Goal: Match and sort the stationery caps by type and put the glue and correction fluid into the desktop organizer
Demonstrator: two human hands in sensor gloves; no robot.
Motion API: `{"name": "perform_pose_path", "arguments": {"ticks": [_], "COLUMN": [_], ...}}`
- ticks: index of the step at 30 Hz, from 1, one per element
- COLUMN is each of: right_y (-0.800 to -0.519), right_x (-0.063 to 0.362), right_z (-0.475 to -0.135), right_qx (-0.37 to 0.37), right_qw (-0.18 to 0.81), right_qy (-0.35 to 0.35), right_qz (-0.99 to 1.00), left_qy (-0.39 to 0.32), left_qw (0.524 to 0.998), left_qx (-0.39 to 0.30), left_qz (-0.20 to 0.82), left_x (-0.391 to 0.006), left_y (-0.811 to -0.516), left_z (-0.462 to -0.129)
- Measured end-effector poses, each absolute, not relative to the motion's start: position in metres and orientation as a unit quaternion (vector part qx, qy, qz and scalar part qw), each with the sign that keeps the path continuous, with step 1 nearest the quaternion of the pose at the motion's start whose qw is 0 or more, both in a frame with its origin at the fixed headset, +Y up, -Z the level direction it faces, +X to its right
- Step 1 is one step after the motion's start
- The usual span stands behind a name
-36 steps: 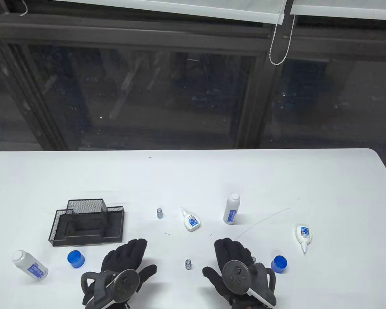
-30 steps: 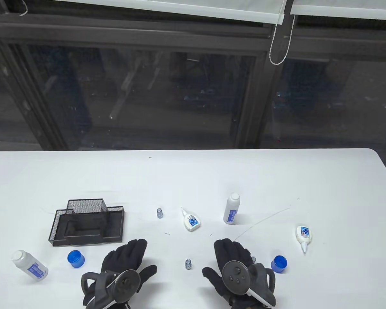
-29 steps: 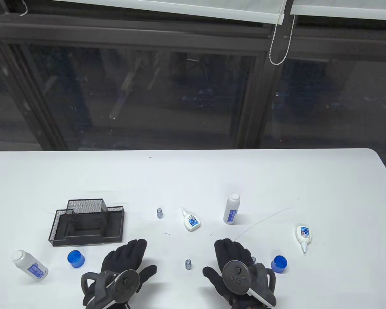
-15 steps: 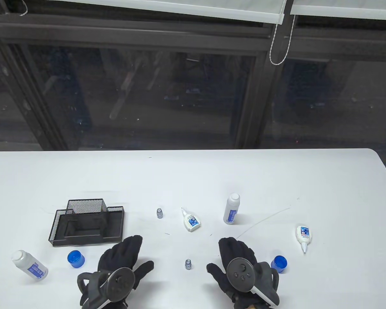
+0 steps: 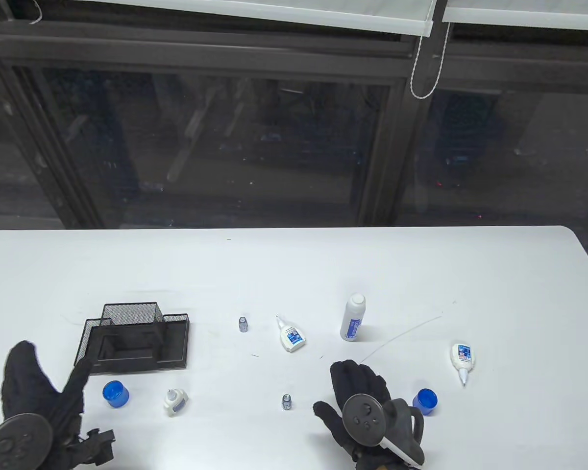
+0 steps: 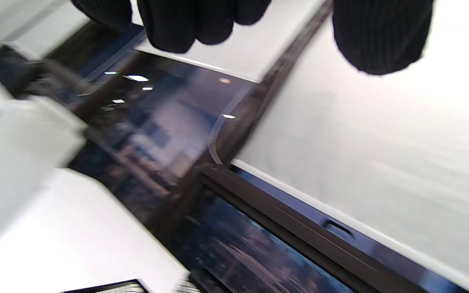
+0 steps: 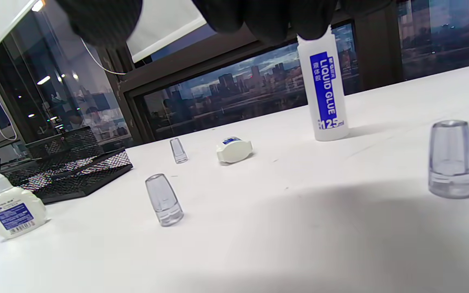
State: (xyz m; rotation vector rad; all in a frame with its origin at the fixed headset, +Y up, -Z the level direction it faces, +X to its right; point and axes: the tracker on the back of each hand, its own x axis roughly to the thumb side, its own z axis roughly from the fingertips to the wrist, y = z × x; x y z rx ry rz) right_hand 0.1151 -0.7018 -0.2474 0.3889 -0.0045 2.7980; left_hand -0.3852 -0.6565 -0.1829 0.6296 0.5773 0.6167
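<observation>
dark windows with half-lowered white blinds [image 5: 284,12] run behind a white table [image 5: 294,264], city lights showing in the glass in the right wrist view.

black mesh desktop organizer [image 5: 134,338] sits toward the table's left end, near the front edge. just in front of it there's a blue cap [image 5: 115,394], and next to that a small white correction fluid bottle [image 5: 175,401] standing up, uncapped nozzle showing in the right wrist view [image 7: 10,209]. a clear cap [image 5: 286,402] stands near the front edge around the middle, another clear cap [image 5: 243,324] further back, level with the organizer. a second correction fluid bottle [image 5: 290,337] lies on its side mid-table, and a liquid glue bottle [image 5: 353,317] stands upright just right of it. third correction fluid bottle [image 5: 463,357] lies toward the right end, nozzle pointing at the front edge. second blue cap [image 5: 425,401] sits right beside the right hand. the right wrist view also shows one more clear cap [image 7: 451,158] standing close to that hand.

left hand [image 5: 36,391] is up over the front left corner, fingers straight and thumb spread, holding nothing; left wrist view is a blurry mess, just fingertips [image 6: 377,36] against the window. right hand [image 5: 360,404] lies flat near the front edge, fingers stretched out and relaxed, gripping nothing.
</observation>
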Motion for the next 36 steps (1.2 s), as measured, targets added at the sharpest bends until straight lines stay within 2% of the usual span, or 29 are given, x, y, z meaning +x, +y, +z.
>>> {"name": "perform_pose_path", "arguments": {"ticks": [5,13,21,24,28,32,36], "right_y": [-0.703,-0.704,-0.706,-0.706,-0.705,-0.704,-0.706], "right_x": [0.114,0.115,0.113,0.114,0.114,0.119,0.124], "right_z": [-0.248,-0.249,-0.250,-0.250,-0.250,-0.251,-0.255], "right_qx": [0.139,0.140,0.145,0.143,0.140,0.130,0.115], "right_qw": [0.161,0.168,0.166,0.165,0.165,0.170,0.169], "right_qy": [-0.001,0.000,0.008,0.005,0.003,-0.003,-0.002], "right_qz": [0.977,0.976,0.975,0.976,0.976,0.977,0.979], "left_qy": [0.354,0.411,0.429,0.419,0.359,0.247,0.113], "left_qw": [0.827,0.828,0.818,0.831,0.850,0.862,0.885], "left_qx": [0.219,0.121,0.119,0.132,0.219,0.276,0.258], "left_qz": [0.378,0.363,0.363,0.342,0.317,0.346,0.371], "left_x": [-0.420,-0.427,-0.431,-0.425,-0.404,-0.364,-0.304], "left_y": [-0.702,-0.746,-0.754,-0.744,-0.702,-0.659,-0.627], "left_z": [-0.188,-0.199,-0.201,-0.202,-0.200,-0.199,-0.217]}}
